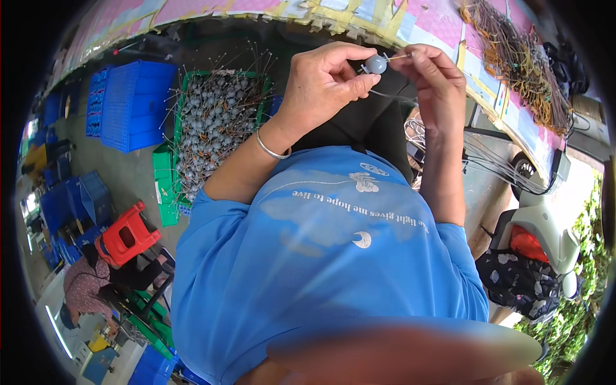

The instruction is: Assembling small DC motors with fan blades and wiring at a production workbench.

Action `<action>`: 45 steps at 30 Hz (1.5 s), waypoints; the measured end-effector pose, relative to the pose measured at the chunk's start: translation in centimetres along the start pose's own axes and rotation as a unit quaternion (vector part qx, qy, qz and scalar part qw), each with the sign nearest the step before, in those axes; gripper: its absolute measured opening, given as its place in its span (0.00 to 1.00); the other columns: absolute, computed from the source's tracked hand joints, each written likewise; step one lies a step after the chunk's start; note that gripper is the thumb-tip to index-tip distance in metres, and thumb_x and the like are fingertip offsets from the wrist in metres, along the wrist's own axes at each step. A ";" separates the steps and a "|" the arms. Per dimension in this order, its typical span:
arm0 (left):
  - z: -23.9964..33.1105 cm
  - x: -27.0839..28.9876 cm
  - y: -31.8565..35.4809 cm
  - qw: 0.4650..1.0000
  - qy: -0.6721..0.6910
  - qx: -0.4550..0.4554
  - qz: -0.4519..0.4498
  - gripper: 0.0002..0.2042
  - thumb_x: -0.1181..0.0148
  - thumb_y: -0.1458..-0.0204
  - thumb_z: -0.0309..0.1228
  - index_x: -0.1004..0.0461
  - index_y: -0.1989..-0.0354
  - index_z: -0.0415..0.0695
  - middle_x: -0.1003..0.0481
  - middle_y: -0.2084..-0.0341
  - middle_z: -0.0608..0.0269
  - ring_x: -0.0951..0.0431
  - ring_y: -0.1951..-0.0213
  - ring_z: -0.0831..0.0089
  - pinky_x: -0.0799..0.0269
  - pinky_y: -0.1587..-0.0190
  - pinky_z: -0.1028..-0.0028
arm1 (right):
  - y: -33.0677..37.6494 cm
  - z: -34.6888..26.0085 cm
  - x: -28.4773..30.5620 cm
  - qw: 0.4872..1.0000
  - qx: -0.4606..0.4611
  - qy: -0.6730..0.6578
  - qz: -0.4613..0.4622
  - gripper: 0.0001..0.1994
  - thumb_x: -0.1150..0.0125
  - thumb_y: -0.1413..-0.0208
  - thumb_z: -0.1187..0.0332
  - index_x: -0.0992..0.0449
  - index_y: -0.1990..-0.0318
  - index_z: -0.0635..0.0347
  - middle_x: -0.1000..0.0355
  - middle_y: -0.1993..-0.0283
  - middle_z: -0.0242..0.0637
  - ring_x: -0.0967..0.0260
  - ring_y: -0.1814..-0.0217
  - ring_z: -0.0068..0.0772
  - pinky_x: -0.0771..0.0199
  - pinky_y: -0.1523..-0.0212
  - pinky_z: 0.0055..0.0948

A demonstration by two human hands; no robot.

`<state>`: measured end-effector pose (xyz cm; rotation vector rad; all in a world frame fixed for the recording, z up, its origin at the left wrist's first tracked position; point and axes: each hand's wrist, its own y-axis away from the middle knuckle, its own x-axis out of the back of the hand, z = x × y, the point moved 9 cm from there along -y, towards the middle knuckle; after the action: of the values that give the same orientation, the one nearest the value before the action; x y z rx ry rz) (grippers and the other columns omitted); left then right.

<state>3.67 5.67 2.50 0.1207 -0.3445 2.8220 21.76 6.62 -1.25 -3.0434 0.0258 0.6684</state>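
Observation:
My left hand (327, 83), with a silvery bangle on its wrist, pinches a small grey ball-shaped part (376, 64) between thumb and fingertips. A pale stub sticks out of the ball beside the thumb. To its right, my right hand (437, 83) has thumb and forefinger closed on a thin brownish wire (399, 58). The wire's near end meets or nearly meets the ball; the exact contact is too small to tell. Both hands are raised close together at the edge of the covered worktable (436, 29).
A green crate (185, 96) heaped with grey balls on wires stands at my left, near stacked blue crates (138, 106). Bundled brown wires (520, 70) lie on the table's right. A red stool (128, 234) and another person (86, 285) are lower left; a scooter (542, 237) stands right.

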 end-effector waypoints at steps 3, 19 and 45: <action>-0.1 0.7 0.9 1.000 -0.006 0.009 0.008 0.15 0.31 0.55 0.20 0.22 0.57 0.37 0.20 0.67 0.60 0.19 0.70 0.78 0.23 0.70 0.80 | 1.0 0.2 -2.5 0.999 0.005 0.003 -0.046 0.09 0.43 0.40 0.75 0.23 0.55 0.70 0.23 0.58 0.45 0.24 0.57 0.35 0.24 0.50 0.34; 0.1 21.7 16.6 0.884 -0.275 0.371 0.076 0.19 0.34 0.50 0.27 0.27 0.50 0.33 0.21 0.69 0.56 0.20 0.70 0.72 0.23 0.67 0.75 | 8.1 -12.1 -14.2 0.850 0.089 -0.324 -0.405 0.07 0.31 0.57 0.80 0.24 0.73 0.60 0.28 0.73 0.28 0.31 0.63 0.21 0.27 0.75 0.28; -2.8 10.3 -24.5 0.946 -0.314 -0.073 0.028 0.11 0.45 0.48 0.32 0.23 0.60 0.42 0.24 0.66 0.44 0.24 0.61 0.45 0.28 0.58 0.53 | 4.1 -14.0 -10.2 0.873 0.314 0.170 -0.333 0.04 0.36 0.51 0.74 0.21 0.69 0.65 0.25 0.72 0.42 0.24 0.68 0.36 0.25 0.65 0.33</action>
<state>1.04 31.99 6.48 0.9979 -0.6964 2.7271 18.24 2.28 15.67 -2.2583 -0.6336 0.0357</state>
